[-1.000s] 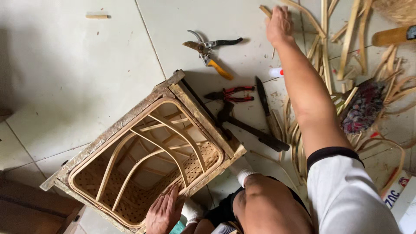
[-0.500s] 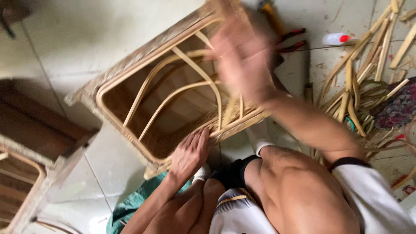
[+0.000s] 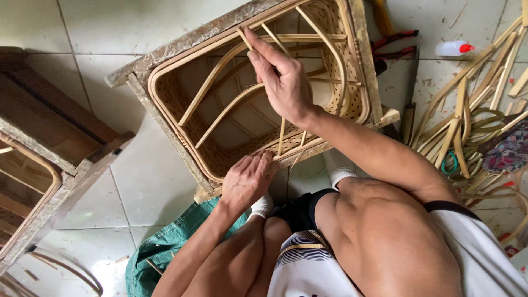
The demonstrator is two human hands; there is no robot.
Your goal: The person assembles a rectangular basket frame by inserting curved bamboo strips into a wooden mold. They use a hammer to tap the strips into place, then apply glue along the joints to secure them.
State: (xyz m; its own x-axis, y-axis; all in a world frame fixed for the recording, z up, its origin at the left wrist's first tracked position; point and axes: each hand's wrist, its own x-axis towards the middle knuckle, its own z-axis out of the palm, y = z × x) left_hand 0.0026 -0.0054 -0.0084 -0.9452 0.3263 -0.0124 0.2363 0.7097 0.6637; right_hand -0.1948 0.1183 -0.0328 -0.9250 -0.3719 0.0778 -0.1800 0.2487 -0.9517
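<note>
Even, soft daylight, fairly bright, no hard source visible. The pale glossy floor tiles show a mild sheen, brightest near the top edge, with no blown-out glare. Shadows are weak and diffuse: a soft one under the woven rattan basket in its rough wooden frame, darker inside its near wall. My right hand is sharp, fingers well defined; my left hand is also in focus. My thighs, close to the lens, look slightly soft. Wide-angle stretch bends the heap of pale bamboo strips at the right edge. No motion blur.
</note>
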